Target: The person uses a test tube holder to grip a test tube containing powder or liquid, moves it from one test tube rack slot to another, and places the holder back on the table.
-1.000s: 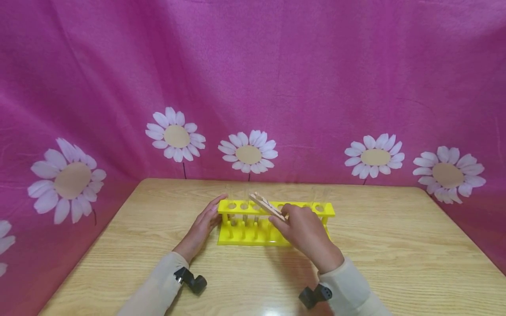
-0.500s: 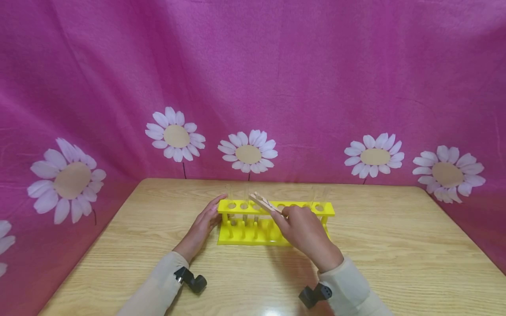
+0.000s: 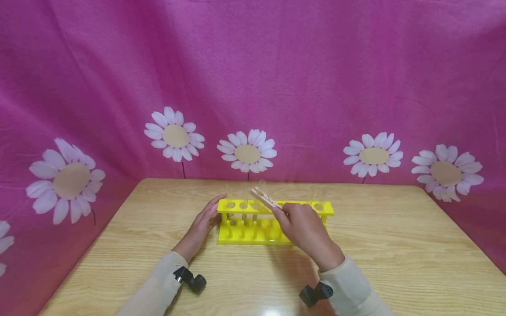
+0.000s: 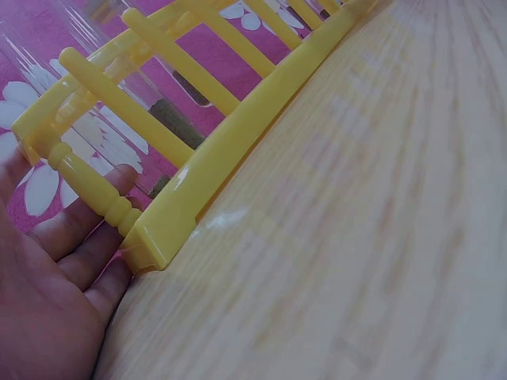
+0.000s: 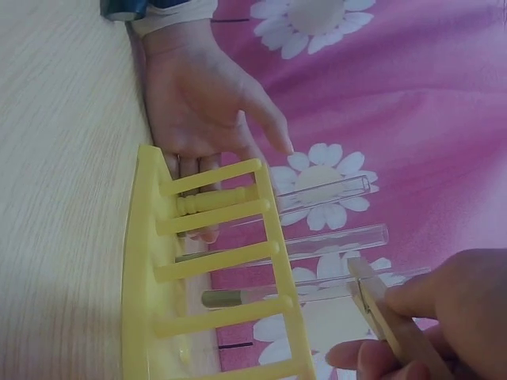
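A yellow test tube rack [image 3: 237, 240] stands on the table, with several glass test tubes in its holes. My left hand [image 3: 201, 224] is at the rack's left end; in the left wrist view its fingers [image 4: 67, 229] lie extended behind the turned end post, touching it. My right hand [image 3: 306, 230] pinches a wooden test tube holder [image 3: 265, 199], slanted over the rack. The holder's tip is at the upper part of the third tube from the left. In the right wrist view that tube's dark-filled bottom [image 5: 222, 298] is raised off the rack base.
Two tubes with dark contents stand at the rack's left end, such as this left tube [image 4: 158, 186], and two more tubes [image 3: 325, 195] at its right end. A pink curtain [image 3: 300, 87] with daisies hangs behind the wooden table [image 3: 395, 245].
The wooden holder and the third tube have risen slightly, the tube's rim now standing higher above the rack. My left hand stays at the rack's end.
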`<state>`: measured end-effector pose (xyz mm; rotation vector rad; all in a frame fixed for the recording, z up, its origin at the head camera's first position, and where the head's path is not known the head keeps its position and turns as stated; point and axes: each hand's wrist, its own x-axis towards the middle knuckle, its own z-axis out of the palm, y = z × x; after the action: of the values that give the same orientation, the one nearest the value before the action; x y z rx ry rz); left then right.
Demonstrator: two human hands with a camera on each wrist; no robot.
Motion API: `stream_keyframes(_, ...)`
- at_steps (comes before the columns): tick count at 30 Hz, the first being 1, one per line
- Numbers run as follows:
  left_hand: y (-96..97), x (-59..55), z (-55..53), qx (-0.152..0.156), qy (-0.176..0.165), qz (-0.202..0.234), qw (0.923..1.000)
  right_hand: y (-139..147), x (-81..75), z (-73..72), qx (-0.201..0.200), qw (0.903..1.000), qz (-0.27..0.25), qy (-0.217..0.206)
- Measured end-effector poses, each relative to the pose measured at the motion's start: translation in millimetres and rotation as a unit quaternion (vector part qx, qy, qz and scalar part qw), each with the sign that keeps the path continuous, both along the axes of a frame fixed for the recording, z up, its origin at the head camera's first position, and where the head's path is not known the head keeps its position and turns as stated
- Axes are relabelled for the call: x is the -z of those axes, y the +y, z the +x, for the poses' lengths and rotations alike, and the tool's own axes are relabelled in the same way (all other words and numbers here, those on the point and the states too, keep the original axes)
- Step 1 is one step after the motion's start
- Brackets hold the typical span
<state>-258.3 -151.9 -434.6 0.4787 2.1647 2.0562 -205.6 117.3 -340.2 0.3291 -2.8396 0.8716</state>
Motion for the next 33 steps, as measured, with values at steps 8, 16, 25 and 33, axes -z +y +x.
stream_keyframes(8,0.2,0.2,-0.4,0.004,0.002,0.004,1.0000,2,-4.0,1.4,-0.004,0.9997,-0.010,0.020)
stream_keyframes(16,1.1,0.5,-0.1,0.000,-0.002,0.001,1.0000,9,-10.5,4.5,0.001,0.9992,-0.026,0.030)
stream_keyframes(25,0.0,0.0,0.2,0.001,-0.003,0.001,1.0000,17,-18.1,7.8,-0.002,0.9983,-0.040,0.041)
stream_keyframes(33,-0.8,0.0,-0.8,0.007,0.001,0.010,0.9999,22,-25.7,10.7,-0.001,0.9976,-0.042,0.054)
